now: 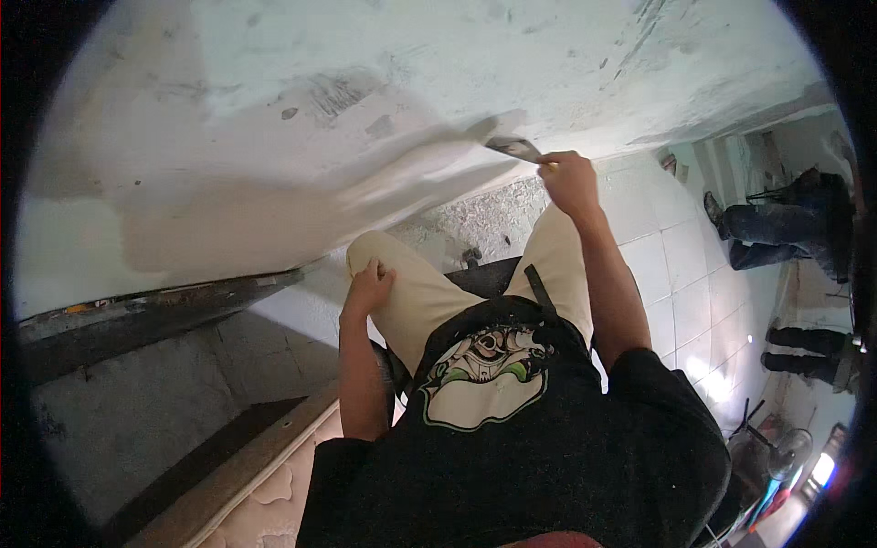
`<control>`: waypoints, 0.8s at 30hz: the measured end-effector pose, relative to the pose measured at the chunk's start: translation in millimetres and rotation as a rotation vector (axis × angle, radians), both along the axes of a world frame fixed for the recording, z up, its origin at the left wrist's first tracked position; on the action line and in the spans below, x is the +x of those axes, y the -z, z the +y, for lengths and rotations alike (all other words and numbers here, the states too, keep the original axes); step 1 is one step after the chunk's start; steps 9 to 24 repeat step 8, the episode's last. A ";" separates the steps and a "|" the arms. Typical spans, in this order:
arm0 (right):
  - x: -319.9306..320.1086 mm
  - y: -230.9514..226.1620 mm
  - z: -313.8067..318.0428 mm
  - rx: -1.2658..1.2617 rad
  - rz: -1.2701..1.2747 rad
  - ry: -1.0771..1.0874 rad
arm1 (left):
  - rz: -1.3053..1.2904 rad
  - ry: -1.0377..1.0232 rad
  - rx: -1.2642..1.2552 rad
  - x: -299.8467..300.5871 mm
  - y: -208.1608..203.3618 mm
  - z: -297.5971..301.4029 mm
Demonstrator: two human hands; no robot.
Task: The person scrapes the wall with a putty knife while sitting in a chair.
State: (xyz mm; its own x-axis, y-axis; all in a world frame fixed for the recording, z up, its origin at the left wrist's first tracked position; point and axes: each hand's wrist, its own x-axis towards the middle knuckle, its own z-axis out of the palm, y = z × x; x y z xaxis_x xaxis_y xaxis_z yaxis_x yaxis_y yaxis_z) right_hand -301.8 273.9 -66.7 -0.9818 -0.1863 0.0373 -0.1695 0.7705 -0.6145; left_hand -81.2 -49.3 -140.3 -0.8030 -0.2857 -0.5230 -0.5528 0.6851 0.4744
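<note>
My right hand (568, 181) is closed around the handle of a putty knife (513, 147). Its flat blade points left and lies at the pale wall (438, 68); whether the edge touches the plaster I cannot tell. Grey smudges and a beige-brown patch mark the wall's surface. On my left knee rests my left hand (369, 287), empty, with its fingers apart over the cream trousers (416, 274).
Scraped debris (493, 219) covers the floor along the wall's foot. Pale tiles (681, 283) spread to the right. At the left are a dark ledge (155, 315) and a quilted mattress (265, 502). Two people's legs (767, 224) show at far right, above a fan (790, 452).
</note>
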 end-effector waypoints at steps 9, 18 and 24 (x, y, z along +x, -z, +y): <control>-7.4 1.0 -13.1 -0.016 -0.059 0.001 | -0.055 -0.042 0.014 1.8 -3.3 -2.8; -7.4 1.0 -13.1 -0.016 -0.059 0.001 | -0.055 -0.042 0.014 1.8 -3.3 -2.8; -7.4 1.0 -13.1 -0.016 -0.059 0.001 | -0.055 -0.042 0.014 1.8 -3.3 -2.8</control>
